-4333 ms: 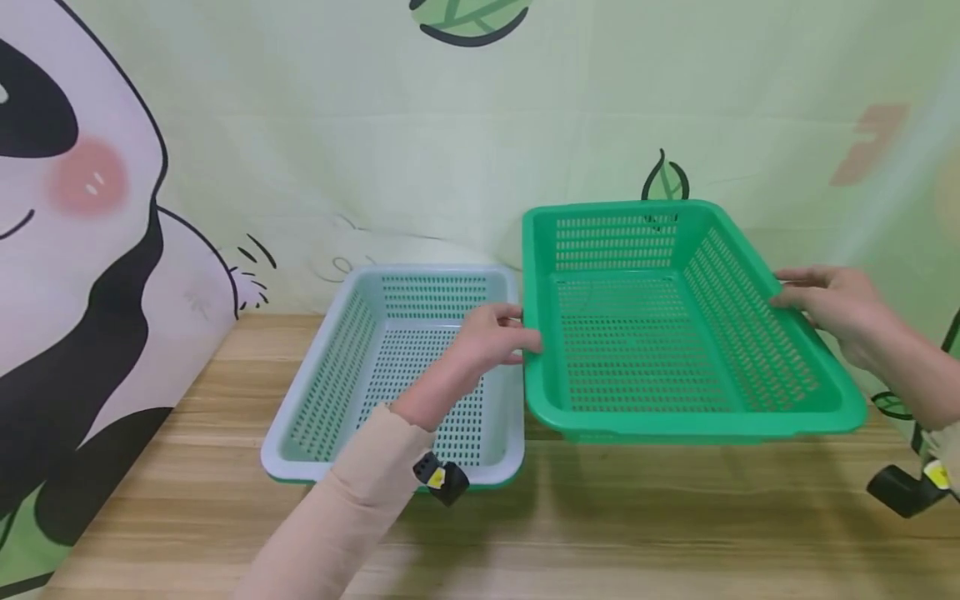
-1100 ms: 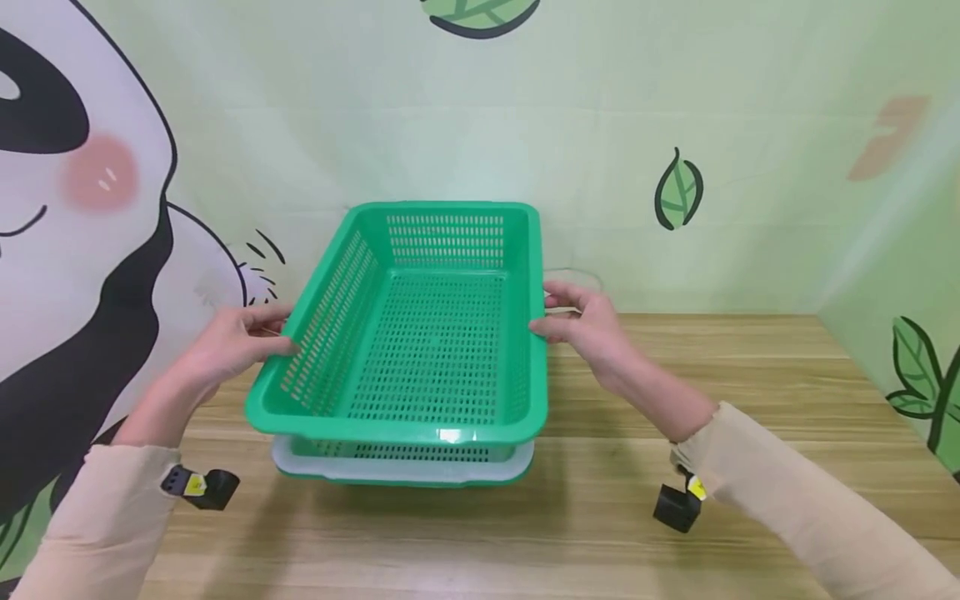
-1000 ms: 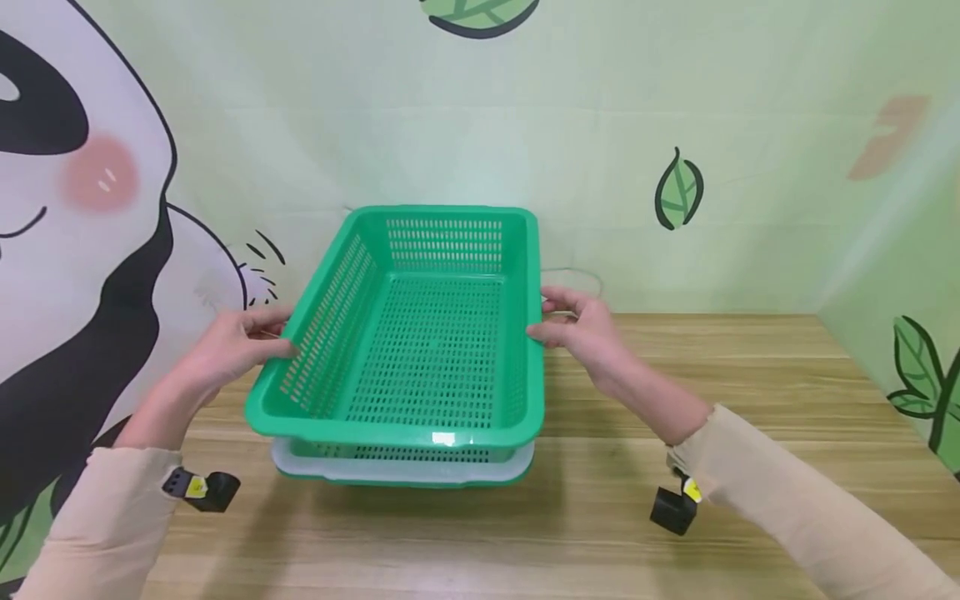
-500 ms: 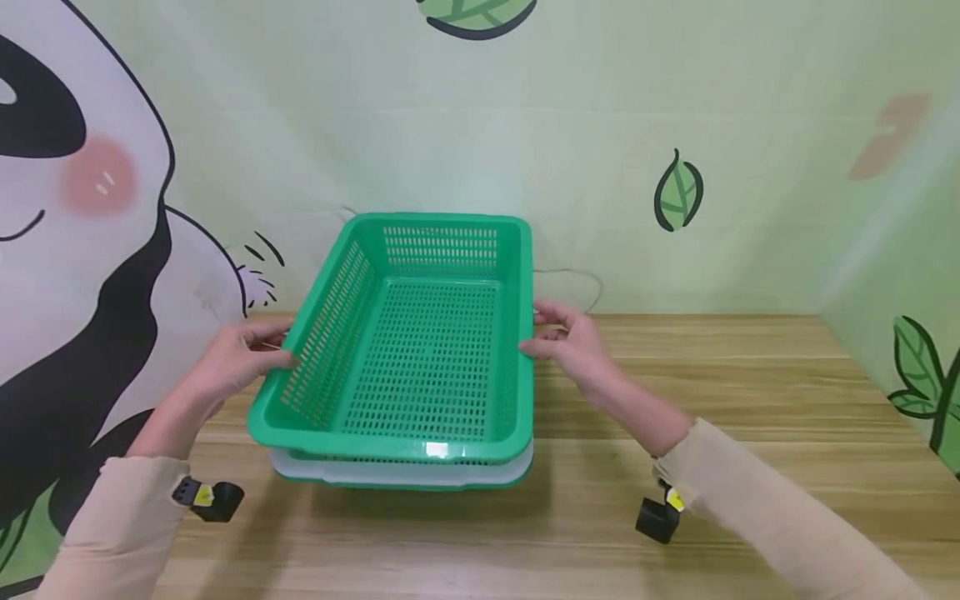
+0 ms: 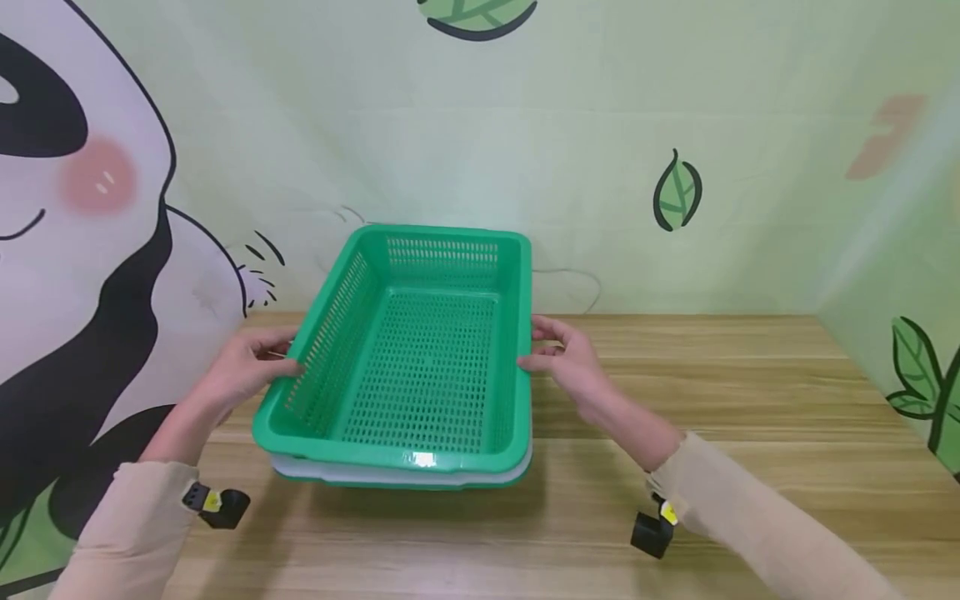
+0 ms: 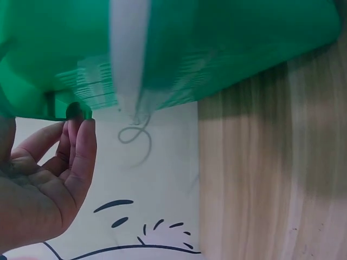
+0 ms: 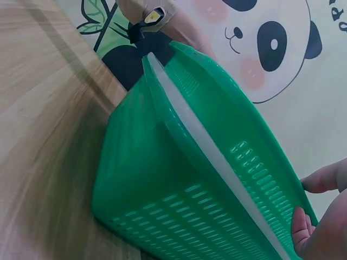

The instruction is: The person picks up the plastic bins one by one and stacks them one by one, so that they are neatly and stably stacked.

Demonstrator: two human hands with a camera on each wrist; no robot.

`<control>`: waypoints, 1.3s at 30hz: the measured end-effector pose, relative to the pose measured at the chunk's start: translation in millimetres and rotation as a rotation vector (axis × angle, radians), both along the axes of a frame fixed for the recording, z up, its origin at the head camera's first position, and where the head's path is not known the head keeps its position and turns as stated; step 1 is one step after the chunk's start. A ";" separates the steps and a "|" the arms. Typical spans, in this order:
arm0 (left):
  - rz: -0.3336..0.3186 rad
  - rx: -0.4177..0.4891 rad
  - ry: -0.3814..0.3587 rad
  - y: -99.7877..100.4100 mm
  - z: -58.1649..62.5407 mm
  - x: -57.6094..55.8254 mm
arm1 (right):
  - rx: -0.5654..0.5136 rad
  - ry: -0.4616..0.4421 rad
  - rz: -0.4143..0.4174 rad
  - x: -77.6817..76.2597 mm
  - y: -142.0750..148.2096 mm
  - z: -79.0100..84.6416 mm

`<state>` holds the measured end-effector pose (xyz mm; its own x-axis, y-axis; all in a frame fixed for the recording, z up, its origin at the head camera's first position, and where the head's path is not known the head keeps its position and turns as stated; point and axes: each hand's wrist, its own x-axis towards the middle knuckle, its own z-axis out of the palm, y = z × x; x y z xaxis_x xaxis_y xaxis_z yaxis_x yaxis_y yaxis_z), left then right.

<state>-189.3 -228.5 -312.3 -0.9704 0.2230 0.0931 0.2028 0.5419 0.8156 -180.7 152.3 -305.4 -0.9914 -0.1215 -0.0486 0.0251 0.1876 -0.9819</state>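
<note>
A green slotted plastic basket (image 5: 427, 462) sits partly inside a second basket with a white rim (image 5: 390, 477), which stands on the table. My left hand (image 5: 243, 367) grips the green basket's left rim, thumb on the inner side and fingers beneath. On the opposite rim, my right hand (image 5: 566, 367) pinches with thumb over and fingers under. In the right wrist view the green basket (image 7: 238, 108) rises above the white rim (image 7: 200, 135), tilted, with a gap between the rims. The left wrist view has the fingers of my left hand (image 6: 59, 173) curled up under the rim.
The wooden table (image 5: 720, 383) extends to the right and in front of the baskets. Behind stands a pale green cloth backdrop (image 5: 585, 125) with a panda and leaves printed on it. A small black camera (image 5: 225, 508) is strapped to each wrist.
The green basket moved from the right to over the white-rimmed one, then sank into it; less of the lower rim shows. Both hands went down with it, still gripping its sides.
</note>
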 end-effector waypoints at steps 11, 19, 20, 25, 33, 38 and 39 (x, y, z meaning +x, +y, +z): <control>0.023 -0.047 -0.060 0.9 -7.8 2.5 | -0.015 -0.037 0.021 2.6 3.7 -1.9; 0.036 -0.071 -0.064 2.0 -11.4 2.9 | -0.023 -0.054 0.026 0.8 3.4 -5.2; 0.034 -0.075 -0.062 1.9 -12.3 2.7 | -0.023 -0.055 0.028 0.5 3.5 -5.9; 0.030 -0.095 -0.062 1.9 -14.2 2.9 | -0.014 -0.059 0.033 -1.1 4.2 -8.5; 0.055 -0.121 -0.093 -2.0 -14.0 4.3 | 0.034 -0.009 0.006 -2.9 3.2 -6.2; 0.031 -0.134 -0.090 -3.0 -19.7 3.8 | 0.020 -0.022 0.010 -2.3 2.0 -12.0; 0.022 -0.130 -0.093 -2.5 -20.9 3.6 | 0.017 -0.020 0.012 -2.0 1.4 -13.8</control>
